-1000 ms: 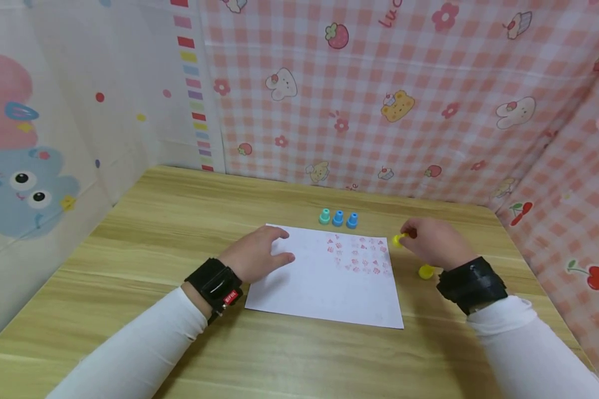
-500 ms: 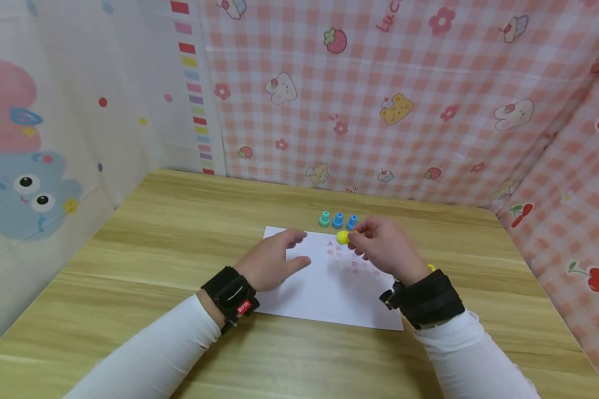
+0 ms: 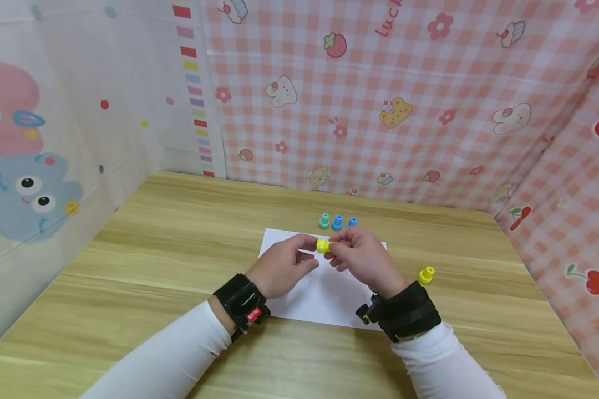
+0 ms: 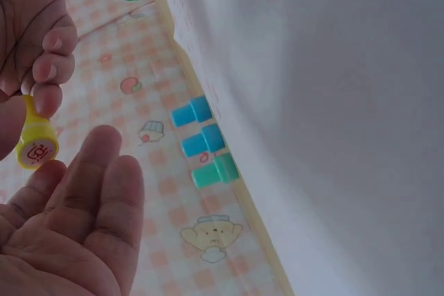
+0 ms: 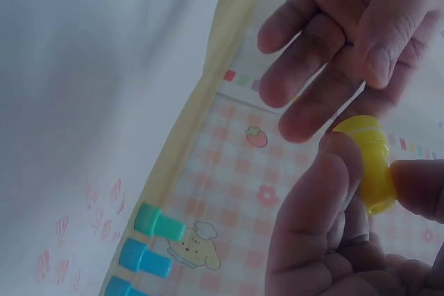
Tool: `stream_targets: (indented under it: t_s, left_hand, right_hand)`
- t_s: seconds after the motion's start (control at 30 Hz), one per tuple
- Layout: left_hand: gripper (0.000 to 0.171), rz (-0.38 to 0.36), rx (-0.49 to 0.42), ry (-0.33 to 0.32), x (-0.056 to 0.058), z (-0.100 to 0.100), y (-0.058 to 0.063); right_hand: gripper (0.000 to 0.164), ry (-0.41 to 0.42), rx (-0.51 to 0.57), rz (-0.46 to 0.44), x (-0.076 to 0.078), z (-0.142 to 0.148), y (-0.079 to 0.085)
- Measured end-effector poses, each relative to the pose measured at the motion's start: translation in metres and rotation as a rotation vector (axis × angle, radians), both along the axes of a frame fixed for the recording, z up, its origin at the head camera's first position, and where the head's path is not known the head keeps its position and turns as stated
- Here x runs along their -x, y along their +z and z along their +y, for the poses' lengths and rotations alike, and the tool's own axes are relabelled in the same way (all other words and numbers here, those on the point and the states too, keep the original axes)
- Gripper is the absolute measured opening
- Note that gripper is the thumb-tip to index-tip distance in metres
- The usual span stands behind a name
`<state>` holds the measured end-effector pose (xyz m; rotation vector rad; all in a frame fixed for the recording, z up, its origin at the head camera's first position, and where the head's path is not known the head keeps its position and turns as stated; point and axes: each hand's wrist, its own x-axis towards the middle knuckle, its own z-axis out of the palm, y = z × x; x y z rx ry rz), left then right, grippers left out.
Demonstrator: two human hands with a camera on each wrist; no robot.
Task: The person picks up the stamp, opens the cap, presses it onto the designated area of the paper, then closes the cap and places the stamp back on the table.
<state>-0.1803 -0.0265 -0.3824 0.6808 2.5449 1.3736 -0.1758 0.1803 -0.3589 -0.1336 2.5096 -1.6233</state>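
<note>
My right hand (image 3: 364, 260) pinches a yellow toy stamp (image 3: 323, 246) by its narrow handle and holds it sideways above a white sheet of paper (image 3: 314, 305). A red pattern shows on the wide end of the stamp (image 4: 38, 145) in the left wrist view. My left hand (image 3: 283, 267) reaches in from the other side, fingers loosely spread, with a fingertip right at the stamp's wide end. Red stamped prints (image 5: 62, 254) mark the paper in the right wrist view; in the head view my right hand hides most of them.
Behind the paper stand a teal stamp (image 3: 324, 221) and two blue stamps (image 3: 337, 223) in a row. Another yellow stamp (image 3: 426, 275) stands on the wooden table (image 3: 179, 221) to the right. Patterned cloth (image 3: 359, 100) hangs around the table's far sides.
My right hand has carried the yellow stamp left from beside the paper's right edge to over its middle. My left hand has moved right to meet it.
</note>
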Motion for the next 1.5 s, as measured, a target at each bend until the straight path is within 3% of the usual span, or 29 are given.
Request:
stream_targets:
  t_s: [0.5, 0.83, 1.13, 1.5]
  left_hand:
    - [0.022, 0.067, -0.194, 0.074, 0.002, -0.001, -0.005]
    - [0.018, -0.019, -0.284, 0.061, 0.007, 0.000, -0.009]
    - [0.014, -0.116, -0.371, 0.076, 0.008, -0.001, -0.010]
    - [0.019, -0.132, -0.351, 0.068, 0.010, -0.002, -0.014]
  right_hand:
    - [0.020, 0.008, 0.032, -0.024, -0.008, -0.021, -0.007]
    - [0.019, -0.081, 0.065, -0.001, -0.013, -0.029, -0.013]
    - [0.015, -0.075, 0.160, 0.034, -0.014, -0.032, -0.018]
    - [0.016, -0.059, 0.174, -0.015, -0.011, -0.027, -0.022]
